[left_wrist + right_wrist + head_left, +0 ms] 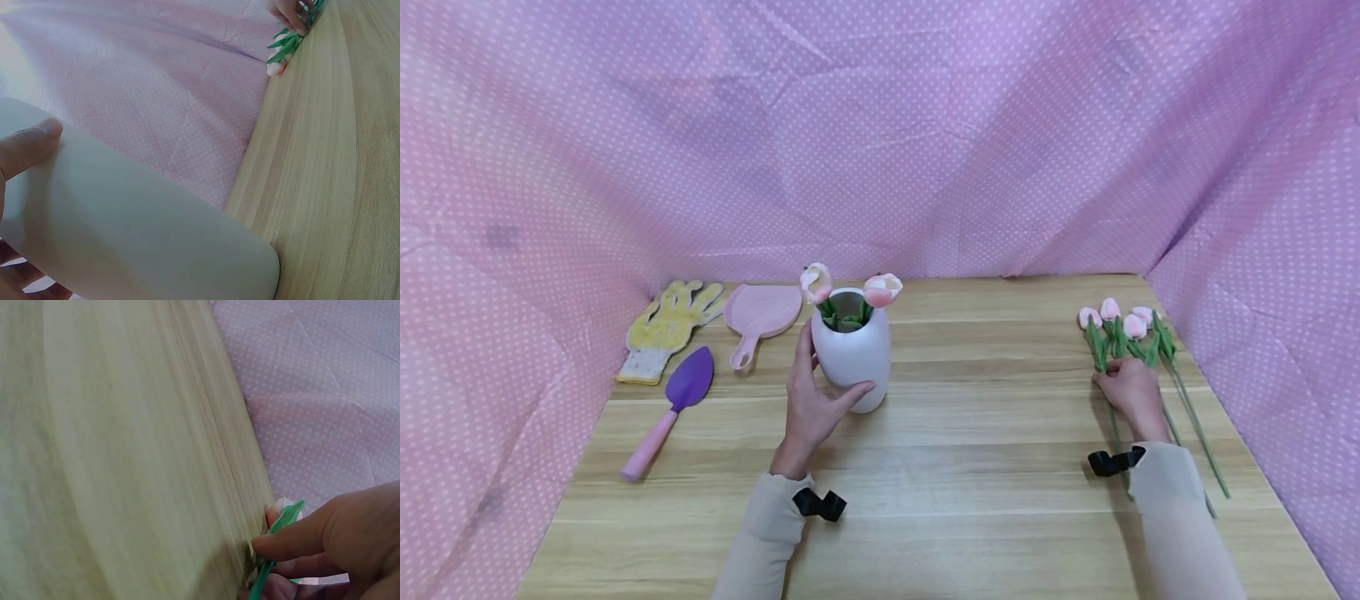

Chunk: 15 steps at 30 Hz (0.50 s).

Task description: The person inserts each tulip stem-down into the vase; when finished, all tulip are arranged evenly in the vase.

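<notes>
A white vase point(855, 358) stands on the table, and two pink-and-white tulips point(882, 290) rise from its mouth. My left hand point(811, 410) holds it round the side, thumb in front; the left wrist view shows the vase point(144, 219) tilted across the picture. At the right, several pink tulips point(1109, 309) with green leaves lie on the table. Over their stems, my right hand point(1131, 392) pinches the leftmost tulip just below its bloom. In the right wrist view, a green leaf point(286, 520) shows by the thumb; the other fingers are partly hidden.
Left of the vase lie a pink dustpan-shaped scoop point(763, 310), a yellow-and-white glove point(662, 329) and a trowel point(688, 379) with a purple blade and pink handle. Pink dotted cloth point(925, 150) hangs behind and beside the wooden table point(970, 467).
</notes>
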Each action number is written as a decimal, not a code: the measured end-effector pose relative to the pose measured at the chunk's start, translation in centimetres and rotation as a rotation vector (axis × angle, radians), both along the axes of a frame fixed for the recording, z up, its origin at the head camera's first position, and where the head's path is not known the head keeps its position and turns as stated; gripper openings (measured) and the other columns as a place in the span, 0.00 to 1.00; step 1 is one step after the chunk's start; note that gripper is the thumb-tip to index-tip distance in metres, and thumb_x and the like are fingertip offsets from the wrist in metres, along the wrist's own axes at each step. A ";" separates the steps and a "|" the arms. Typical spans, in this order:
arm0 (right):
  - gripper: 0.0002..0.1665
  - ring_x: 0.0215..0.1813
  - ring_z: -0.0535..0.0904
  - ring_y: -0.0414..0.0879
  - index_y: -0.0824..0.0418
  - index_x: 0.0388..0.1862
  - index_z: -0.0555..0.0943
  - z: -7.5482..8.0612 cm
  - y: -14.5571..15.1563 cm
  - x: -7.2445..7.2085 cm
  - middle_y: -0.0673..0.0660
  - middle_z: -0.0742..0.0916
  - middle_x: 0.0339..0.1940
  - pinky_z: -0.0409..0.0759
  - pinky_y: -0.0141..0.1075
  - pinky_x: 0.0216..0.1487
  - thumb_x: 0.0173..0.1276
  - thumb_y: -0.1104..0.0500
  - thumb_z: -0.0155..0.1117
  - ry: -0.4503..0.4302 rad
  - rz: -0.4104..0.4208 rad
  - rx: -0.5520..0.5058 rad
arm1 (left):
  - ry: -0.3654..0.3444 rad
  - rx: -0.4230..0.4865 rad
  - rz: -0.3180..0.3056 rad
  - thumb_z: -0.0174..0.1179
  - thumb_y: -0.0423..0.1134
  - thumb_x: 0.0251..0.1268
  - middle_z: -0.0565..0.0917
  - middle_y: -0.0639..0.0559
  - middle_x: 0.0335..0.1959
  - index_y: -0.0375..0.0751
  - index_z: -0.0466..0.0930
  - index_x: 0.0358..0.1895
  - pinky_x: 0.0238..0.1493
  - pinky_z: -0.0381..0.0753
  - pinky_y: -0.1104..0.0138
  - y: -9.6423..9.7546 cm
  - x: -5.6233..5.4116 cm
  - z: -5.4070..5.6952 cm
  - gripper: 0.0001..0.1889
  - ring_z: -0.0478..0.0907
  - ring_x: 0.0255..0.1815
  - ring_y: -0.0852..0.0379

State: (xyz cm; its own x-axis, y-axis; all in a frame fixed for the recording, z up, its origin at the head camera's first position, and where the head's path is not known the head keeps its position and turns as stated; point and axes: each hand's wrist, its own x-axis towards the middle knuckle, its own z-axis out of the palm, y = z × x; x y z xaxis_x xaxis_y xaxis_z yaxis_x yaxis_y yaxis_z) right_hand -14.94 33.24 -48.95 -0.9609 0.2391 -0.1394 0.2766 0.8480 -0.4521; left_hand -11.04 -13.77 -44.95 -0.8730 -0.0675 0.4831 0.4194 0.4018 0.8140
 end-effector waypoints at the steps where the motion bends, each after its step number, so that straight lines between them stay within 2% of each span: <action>1: 0.21 0.52 0.80 0.72 0.76 0.50 0.82 0.0 0.0 0.0 0.75 0.86 0.49 0.79 0.58 0.48 0.67 0.58 0.61 0.001 -0.004 -0.001 | 0.000 -0.001 0.001 0.82 0.34 0.41 0.68 0.41 0.74 0.42 0.52 0.79 0.65 0.75 0.40 0.0 0.0 0.0 0.60 0.71 0.69 0.42; 6: 0.21 0.50 0.80 0.69 0.76 0.49 0.82 0.0 0.2 0.1 0.75 0.86 0.48 0.79 0.54 0.44 0.67 0.59 0.62 0.004 -0.027 -0.034 | -0.007 0.000 -0.001 0.82 0.34 0.41 0.68 0.40 0.74 0.42 0.52 0.79 0.66 0.75 0.40 0.0 0.0 0.1 0.60 0.71 0.69 0.41; 10: 0.18 0.44 0.80 0.64 0.76 0.45 0.83 0.1 0.4 0.4 0.74 0.87 0.43 0.77 0.43 0.37 0.66 0.60 0.65 0.034 -0.032 -0.072 | -0.007 0.006 -0.005 0.82 0.34 0.41 0.68 0.40 0.74 0.41 0.52 0.79 0.66 0.75 0.39 0.0 0.0 0.1 0.60 0.71 0.69 0.41; 13: 0.17 0.37 0.79 0.56 0.77 0.42 0.83 0.3 0.6 0.6 0.71 0.88 0.37 0.73 0.35 0.33 0.64 0.61 0.67 0.065 -0.034 -0.100 | -0.006 0.005 -0.004 0.82 0.34 0.41 0.68 0.40 0.73 0.41 0.52 0.79 0.66 0.75 0.39 0.0 0.0 0.2 0.60 0.71 0.69 0.41; 15: 0.17 0.31 0.78 0.48 0.78 0.44 0.83 0.5 0.7 0.7 0.67 0.88 0.33 0.73 0.33 0.29 0.65 0.62 0.66 0.064 -0.040 -0.146 | -0.005 0.002 -0.002 0.82 0.34 0.41 0.68 0.40 0.73 0.41 0.52 0.79 0.66 0.75 0.40 0.0 0.0 0.2 0.60 0.71 0.69 0.41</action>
